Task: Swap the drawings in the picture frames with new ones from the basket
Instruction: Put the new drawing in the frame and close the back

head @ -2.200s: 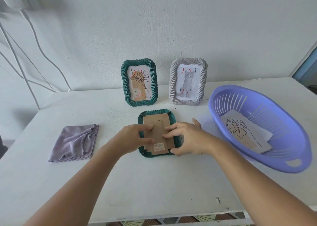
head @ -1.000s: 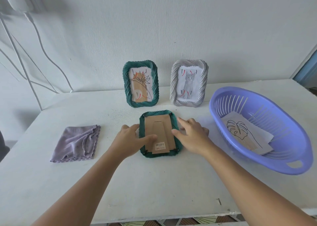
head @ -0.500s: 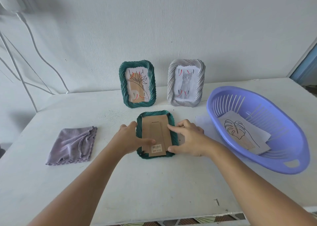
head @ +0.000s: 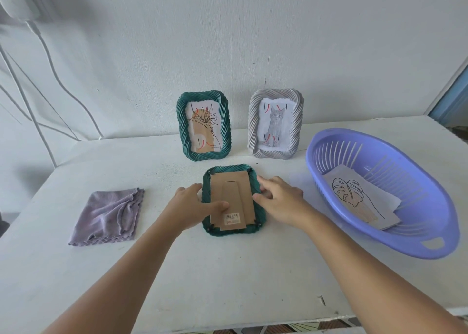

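Observation:
A green twisted-rim frame (head: 260, 208) lies face down at the table's middle, its brown cardboard back (head: 231, 193) up. My left hand (head: 192, 205) rests on its left edge, thumb pressing the cardboard near the barcode label. My right hand (head: 279, 199) touches its right edge with the fingers spread. Behind it stand a green frame (head: 203, 125) with a plant drawing and a grey frame (head: 276, 124) with a cat drawing. The purple basket (head: 405, 242) on the right holds a leaf drawing (head: 354, 196) on top of other sheets.
A folded lilac cloth (head: 107, 215) lies at the left of the white table (head: 228, 283). White cables (head: 50, 62) hang down the wall at the far left. A small dark screw (head: 323, 299) lies near the table's front edge.
Both hands have shifted from the middle of the cardboard back out to the frame's left and right edges. The frame has stayed flat in place.

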